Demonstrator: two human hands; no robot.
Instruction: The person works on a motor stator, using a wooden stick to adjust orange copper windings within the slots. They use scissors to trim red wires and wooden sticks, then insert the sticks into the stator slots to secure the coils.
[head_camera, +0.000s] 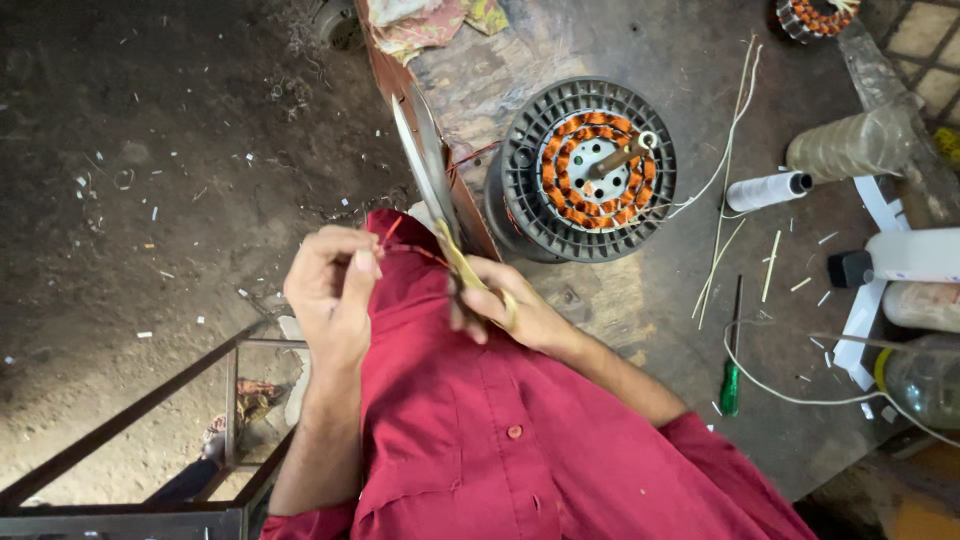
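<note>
My left hand (330, 290) has its fingers pinched together on a thin red wire (392, 232), held up close to my chest against my red shirt (480, 420). My right hand (505, 310) sits just to the right of it with its fingers clamped through the yellow handles of a pair of scissors (445, 215), the long blades pointing away from me toward the far side. The wire runs off to the right toward the motor (585, 170) with its ring of orange windings, which stands on the table (660, 320) just beyond my hands

I think the risks sit close together here. The blades pass right beside my left fingers, so a careless snip could nick skin, or catch the shirt cloth behind the wire. If I pull too hard, the wire may snap or tug a winding loose, or drag the motor toward the near edge. The green screwdriver (731, 385) and the white thread spool (765, 190) lie well to the right, out of harm
</note>
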